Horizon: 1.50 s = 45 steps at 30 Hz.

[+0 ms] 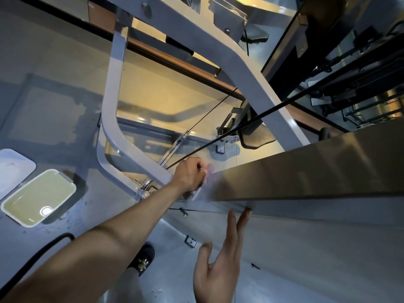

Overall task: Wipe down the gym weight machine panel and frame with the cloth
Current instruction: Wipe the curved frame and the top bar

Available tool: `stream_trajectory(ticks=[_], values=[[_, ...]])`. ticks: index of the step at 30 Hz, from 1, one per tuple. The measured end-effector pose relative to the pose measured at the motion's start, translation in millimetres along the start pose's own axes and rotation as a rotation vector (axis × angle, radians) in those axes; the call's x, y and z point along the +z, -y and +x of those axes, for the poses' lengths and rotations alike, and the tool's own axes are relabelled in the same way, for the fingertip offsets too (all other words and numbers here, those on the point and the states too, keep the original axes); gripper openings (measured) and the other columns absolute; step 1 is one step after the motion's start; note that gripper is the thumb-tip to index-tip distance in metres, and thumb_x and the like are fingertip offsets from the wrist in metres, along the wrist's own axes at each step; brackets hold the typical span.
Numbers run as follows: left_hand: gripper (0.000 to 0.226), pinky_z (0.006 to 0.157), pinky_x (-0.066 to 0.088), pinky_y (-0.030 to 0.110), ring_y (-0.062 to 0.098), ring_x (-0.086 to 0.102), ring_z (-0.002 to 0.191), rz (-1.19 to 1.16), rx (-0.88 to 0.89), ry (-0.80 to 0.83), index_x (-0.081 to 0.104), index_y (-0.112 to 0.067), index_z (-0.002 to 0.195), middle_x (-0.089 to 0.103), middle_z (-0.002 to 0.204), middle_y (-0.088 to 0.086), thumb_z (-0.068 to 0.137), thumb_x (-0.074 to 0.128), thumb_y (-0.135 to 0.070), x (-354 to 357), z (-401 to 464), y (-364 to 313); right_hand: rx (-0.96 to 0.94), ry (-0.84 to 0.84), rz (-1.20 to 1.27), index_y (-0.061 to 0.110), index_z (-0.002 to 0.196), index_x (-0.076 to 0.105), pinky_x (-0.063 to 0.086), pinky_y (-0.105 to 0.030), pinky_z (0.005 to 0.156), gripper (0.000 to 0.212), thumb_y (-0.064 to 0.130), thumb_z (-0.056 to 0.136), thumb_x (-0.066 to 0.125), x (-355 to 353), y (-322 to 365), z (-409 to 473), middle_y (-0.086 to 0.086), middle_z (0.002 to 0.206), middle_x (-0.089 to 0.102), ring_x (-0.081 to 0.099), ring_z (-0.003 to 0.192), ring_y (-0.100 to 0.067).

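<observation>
The weight machine's long brown-grey panel (306, 171) crosses the right half of the view. Its grey painted frame (135, 154) curves down on the left. My left hand (189, 174) reaches out at arm's length and grips a small pale cloth (207, 171), pressing it against the panel's left end, where the frame meets it. The cloth is blurred and mostly hidden by my fingers. My right hand (220, 254) is lower, its fingers straight, with the fingertips touching the panel's lower edge.
A black machine cable (240, 130) runs diagonally just above my left hand. On the grey floor to the left stand a tray of yellowish liquid (39, 197) and a white lid (13, 167). A black cord (43, 248) and a dark shoe (142, 256) lie below my arm.
</observation>
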<state>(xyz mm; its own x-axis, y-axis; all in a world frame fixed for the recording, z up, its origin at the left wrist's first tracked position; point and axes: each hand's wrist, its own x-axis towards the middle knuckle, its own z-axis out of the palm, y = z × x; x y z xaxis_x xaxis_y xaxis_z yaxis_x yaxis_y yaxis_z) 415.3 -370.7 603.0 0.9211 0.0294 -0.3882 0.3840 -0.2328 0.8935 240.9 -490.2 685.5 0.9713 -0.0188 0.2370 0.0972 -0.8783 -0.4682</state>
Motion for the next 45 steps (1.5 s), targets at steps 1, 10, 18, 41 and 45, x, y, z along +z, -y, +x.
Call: stream_trajectory(ticks=[1, 10, 18, 41, 45], values=[[0.017, 0.077, 0.049, 0.015, -0.005, 0.063, 0.083, -0.046, 0.042, 0.000, 0.074, -0.019, 0.086, 0.074, 0.089, -0.010, 0.093, 0.071, -0.034, -1, -2, -9, 0.004, 0.001, -0.002, 0.038, 0.159, 0.023, 0.051, -0.066, 0.096, 0.073, 0.025, 0.090, 0.043, 0, 0, -1, 0.009, 0.172, 0.009, 0.025, 0.155, -0.023], [0.016, 0.069, 0.043, 0.018, 0.014, 0.069, 0.091, 0.065, 0.075, -0.008, 0.071, -0.017, 0.086, 0.072, 0.089, -0.005, 0.098, 0.066, -0.026, -3, -19, -12, -0.004, -0.030, -0.002, 0.039, 0.160, 0.022, 0.053, -0.063, 0.096, 0.074, 0.026, 0.091, 0.043, -3, 5, 0, 0.011, 0.171, 0.012, 0.029, 0.154, -0.022], [0.006, 0.084, 0.051, 0.017, 0.001, 0.068, 0.092, -0.280, 0.431, -0.015, 0.077, -0.027, 0.094, 0.074, 0.096, -0.013, 0.092, 0.071, -0.029, -18, -55, -106, -0.007, -0.134, 0.008, 0.046, 0.159, 0.021, 0.043, -0.034, 0.103, 0.083, 0.022, 0.083, 0.046, -24, 19, 10, 0.022, 0.163, 0.030, 0.040, 0.144, -0.010], [0.025, 0.073, 0.055, 0.031, -0.002, 0.064, 0.070, 0.053, 0.439, -0.072, 0.068, -0.024, 0.075, 0.070, 0.072, -0.014, 0.099, 0.063, -0.021, -33, -79, -140, -0.261, -0.667, -0.085, 0.013, 0.129, 0.063, 0.046, -0.039, 0.104, 0.034, 0.016, 0.095, 0.062, -132, 60, 82, -0.016, 0.129, 0.060, 0.055, 0.124, -0.024], [0.012, 0.084, 0.047, 0.011, -0.004, 0.064, 0.095, -0.173, 0.768, -0.144, 0.077, -0.023, 0.104, 0.072, 0.100, -0.015, 0.096, 0.069, -0.019, -53, -115, -228, -0.309, -0.702, -0.054, 0.009, 0.124, 0.065, 0.046, -0.039, 0.103, 0.032, 0.011, 0.092, 0.062, -134, 58, 88, -0.010, 0.128, 0.059, 0.058, 0.121, -0.023]])
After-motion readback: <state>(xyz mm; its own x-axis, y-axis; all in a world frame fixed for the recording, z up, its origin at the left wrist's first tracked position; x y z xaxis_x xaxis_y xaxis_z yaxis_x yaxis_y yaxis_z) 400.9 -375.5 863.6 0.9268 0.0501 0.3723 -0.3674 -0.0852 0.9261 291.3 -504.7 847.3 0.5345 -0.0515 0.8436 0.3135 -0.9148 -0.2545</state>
